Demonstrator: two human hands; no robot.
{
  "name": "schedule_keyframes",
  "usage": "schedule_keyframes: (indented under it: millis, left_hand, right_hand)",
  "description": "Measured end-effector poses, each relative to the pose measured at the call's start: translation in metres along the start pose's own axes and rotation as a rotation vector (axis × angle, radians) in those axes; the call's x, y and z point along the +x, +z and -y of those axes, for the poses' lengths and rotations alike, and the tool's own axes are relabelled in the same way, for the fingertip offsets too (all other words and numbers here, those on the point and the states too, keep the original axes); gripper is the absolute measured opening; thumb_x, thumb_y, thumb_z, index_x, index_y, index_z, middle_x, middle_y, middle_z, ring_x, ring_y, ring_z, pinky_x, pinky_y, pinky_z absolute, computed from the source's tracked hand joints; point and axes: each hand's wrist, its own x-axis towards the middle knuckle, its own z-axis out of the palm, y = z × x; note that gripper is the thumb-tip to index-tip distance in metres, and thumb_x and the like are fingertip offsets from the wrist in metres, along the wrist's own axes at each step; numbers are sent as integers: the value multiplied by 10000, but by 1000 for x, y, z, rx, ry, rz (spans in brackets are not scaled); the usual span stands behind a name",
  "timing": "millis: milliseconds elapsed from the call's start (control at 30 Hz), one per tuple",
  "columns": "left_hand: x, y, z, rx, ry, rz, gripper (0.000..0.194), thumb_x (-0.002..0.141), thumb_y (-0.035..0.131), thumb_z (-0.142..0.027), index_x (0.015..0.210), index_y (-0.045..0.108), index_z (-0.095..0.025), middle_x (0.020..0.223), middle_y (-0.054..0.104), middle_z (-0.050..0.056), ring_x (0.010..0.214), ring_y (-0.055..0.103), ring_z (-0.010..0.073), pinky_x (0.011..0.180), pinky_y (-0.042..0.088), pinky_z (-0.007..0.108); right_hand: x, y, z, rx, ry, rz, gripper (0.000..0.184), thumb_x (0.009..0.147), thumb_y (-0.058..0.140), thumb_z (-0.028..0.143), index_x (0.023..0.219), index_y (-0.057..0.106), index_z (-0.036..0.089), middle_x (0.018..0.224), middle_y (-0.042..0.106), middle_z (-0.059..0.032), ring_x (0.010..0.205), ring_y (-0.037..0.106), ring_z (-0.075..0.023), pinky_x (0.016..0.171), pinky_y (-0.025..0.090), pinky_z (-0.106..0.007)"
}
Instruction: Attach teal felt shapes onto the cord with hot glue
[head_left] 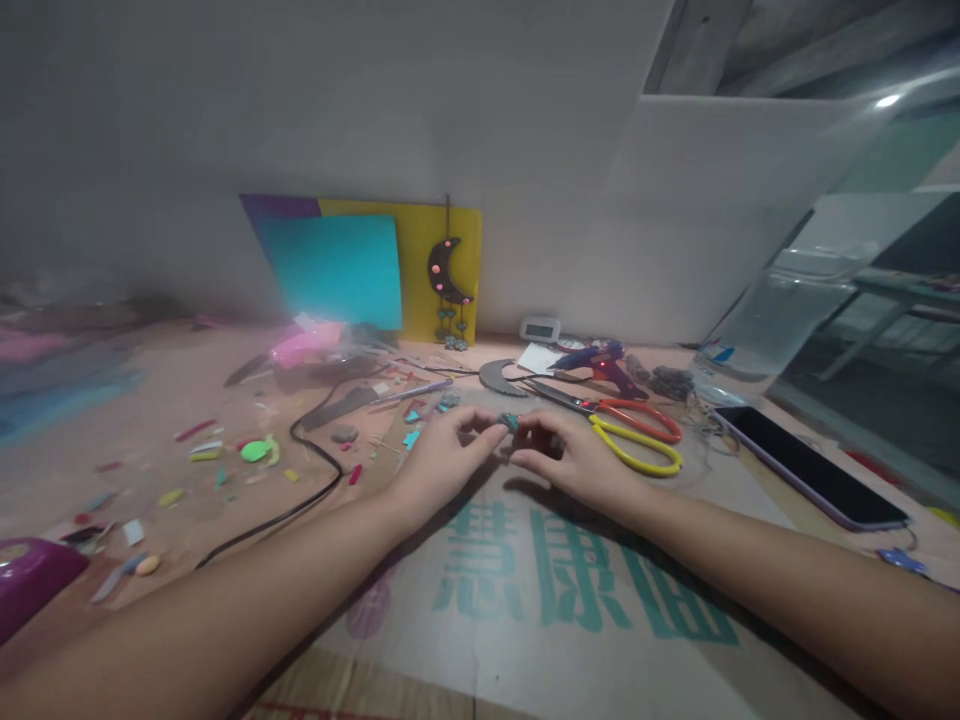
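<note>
Fingers: the left hand [448,452] has thumb and index finger drawn together at a small teal piece [511,422], apparently pinching it. The right hand [574,455] is curled, its thumb held apart from the index finger; the index fingertip meets the piece or lies just beside it. Whether this hand also grips cannot be told.

Location: the teal piece is between the two hands, over a printed sheet [480,665]. Its detail is too small to read.

Immediate surroundings: loose cyan shapes [411,440] lie beyond the left wrist. A grey crescent [496,378] lies flat beyond the fingers. Scissors [637,462] with one orange and one yellow handle lie near the right hand, a glue gun [596,357] behind them.

Outer area: a phone [814,470] lies to the right; a black cable [330,487] and coloured scraps occupy the left of the surface [247,500]. A dark crescent [441,272] with pink dots and small hanging pieces is suspended before a yellow board [409,260].

Progress, as judged: the suspended crescent appears complete. The teal piece is in handling, not placed. The cyan shapes are unattached, and the grey crescent shows no dots or hanging pieces.
</note>
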Motion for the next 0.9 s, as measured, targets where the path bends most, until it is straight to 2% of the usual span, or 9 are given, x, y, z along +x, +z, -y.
schedule_keyframes:
  millis: [133, 233, 400, 500, 567, 667, 733, 833, 900]
  left_hand:
    - [1, 1, 3, 20, -21, -41, 199, 842, 592, -363, 869, 671, -183, 909, 716, 37, 861, 648, 201, 773, 479, 288]
    - [2, 0, 2, -12, -45, -53, 221, 842, 595, -383, 877, 655, -172, 911, 699, 46, 857, 633, 200, 767, 473, 294]
    - [2, -5, -8, -48, -114, -90, 214, 854, 576, -369, 830, 613, -160, 822, 637, 29, 785, 583, 175, 719, 441, 273]
    - [4, -7, -8, -125, -115, -102, 225, 844, 583, -383, 811, 593, -160, 790, 606, 13, 769, 563, 161, 722, 434, 264]
    - [6, -7, -3, -200, -103, -127, 235, 824, 602, -395, 813, 587, -160, 785, 595, 5, 769, 557, 154, 726, 435, 257]
    - [7, -7, 2, -216, -98, -140, 250, 824, 603, -407, 791, 586, -159, 762, 583, -4, 748, 543, 143, 705, 423, 245]
    - [7, -7, 4, -196, -94, -137, 257, 827, 603, -409, 772, 587, -158, 747, 582, -5, 735, 537, 139, 696, 417, 241]
    - [7, -8, 6, -173, -96, -138, 264, 833, 599, -410, 758, 582, -158, 730, 579, -8, 712, 532, 135, 675, 409, 236]
    - [8, -9, 9, -154, -97, -141, 267, 841, 592, -416, 759, 581, -161, 721, 575, -13, 693, 527, 129, 659, 402, 232]
  right_hand:
    - [1, 3, -3, -92, -67, -8, 100, 829, 665, 267, 851, 632, 176, 833, 641, -29, 752, 565, -154, 683, 449, -276]
    - [-1, 4, -4, -114, -47, 15, 69, 854, 625, 239, 876, 647, 178, 846, 670, -36, 767, 591, -161, 710, 460, -288]
    - [-4, -7, 0, -165, -28, 94, 263, 834, 641, 234, 1090, 644, 177, 1004, 690, -77, 838, 628, -182, 759, 491, -316]
    - [-1, -31, 7, -189, 11, 224, 398, 805, 679, 244, 1200, 632, 221, 1033, 706, -71, 801, 642, -175, 685, 497, -281]
    - [2, -53, 12, -151, 47, 342, 448, 802, 686, 248, 1246, 625, 236, 921, 734, -48, 722, 650, -156, 601, 491, -239]
    - [5, -88, 20, 16, 97, 592, 480, 884, 597, 349, 1350, 560, 240, 794, 739, -24, 506, 574, -103, 431, 418, -200]
    - [2, -108, 28, 174, 126, 696, 508, 903, 568, 401, 1383, 529, 241, 813, 743, -32, 469, 540, -86, 411, 402, -192]
    - [-8, -133, 40, 340, 197, 712, 649, 829, 648, 499, 1402, 506, 230, 867, 753, -59, 482, 545, -85, 428, 413, -193]
    - [-17, -148, 47, 347, 237, 709, 738, 749, 693, 582, 1375, 535, 223, 867, 762, -67, 459, 540, -78, 420, 393, -192]
